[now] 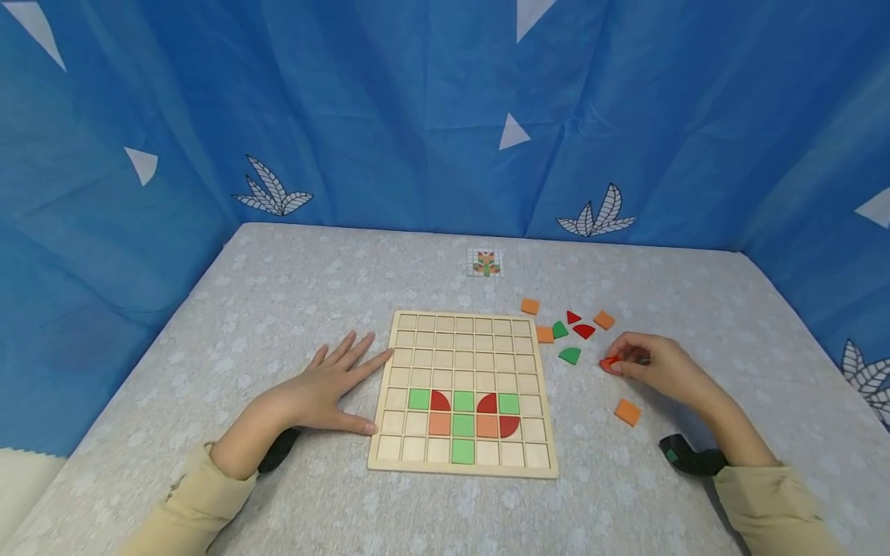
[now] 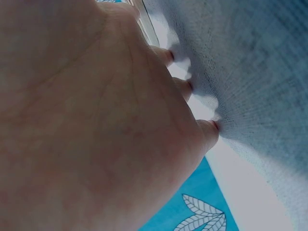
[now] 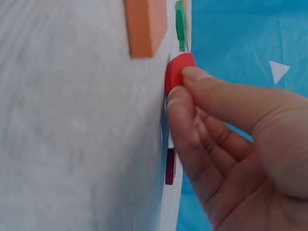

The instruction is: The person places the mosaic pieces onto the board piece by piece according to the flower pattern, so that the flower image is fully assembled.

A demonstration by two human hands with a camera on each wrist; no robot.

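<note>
In the head view, a wooden grid board (image 1: 484, 361) lies on the table. Several green squares, two orange squares and three red quarter-circles (image 1: 509, 426) fill cells in its lower rows. My left hand (image 1: 325, 390) is spread palm down at the board's left side, index and thumb tips right at its edge. To the right of the board, my right hand (image 1: 657, 367) pinches a red quarter-circle tile (image 3: 177, 72) between thumb and fingers, close over the cloth. The left wrist view is mostly filled by the palm (image 2: 96, 120), with fingertips on the cloth.
Loose tiles lie right of the board: orange squares (image 1: 628, 411), green quarter-circles (image 1: 570, 355), a red quarter-circle (image 1: 584, 331) and a small red piece (image 1: 573, 317). A small pattern card (image 1: 484, 262) lies beyond the board. Blue curtain (image 1: 389, 116) surrounds the table's back and sides.
</note>
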